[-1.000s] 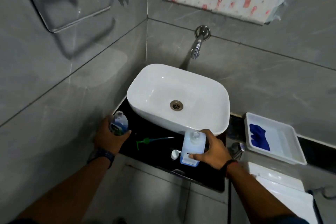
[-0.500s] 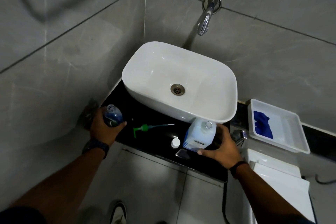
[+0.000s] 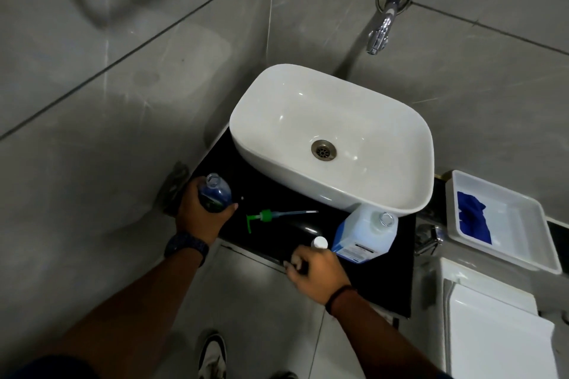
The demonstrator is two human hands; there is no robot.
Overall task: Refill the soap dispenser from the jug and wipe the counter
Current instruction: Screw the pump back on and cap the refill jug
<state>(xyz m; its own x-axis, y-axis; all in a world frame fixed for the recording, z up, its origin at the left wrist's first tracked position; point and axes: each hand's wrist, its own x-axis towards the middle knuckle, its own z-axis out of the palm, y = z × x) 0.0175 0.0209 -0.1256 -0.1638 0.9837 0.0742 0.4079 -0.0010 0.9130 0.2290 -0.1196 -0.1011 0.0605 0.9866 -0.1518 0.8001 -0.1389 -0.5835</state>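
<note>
Head view, left hand (image 3: 201,212) gripping dispenser bottle (image 3: 215,197), right hand (image 3: 317,268) seemingly loosely curled

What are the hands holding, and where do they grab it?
The left hand holds the open soap dispenser bottle around its lower body. The right hand reaches beside the white cap; whether it grips anything cannot be told.

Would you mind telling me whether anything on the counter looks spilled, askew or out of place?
No spill is visible. The green pump lies on its side on the black counter, out of the open dispenser bottle that the left hand holds. The jug stands uncapped; its white cap sits beside it.
</note>
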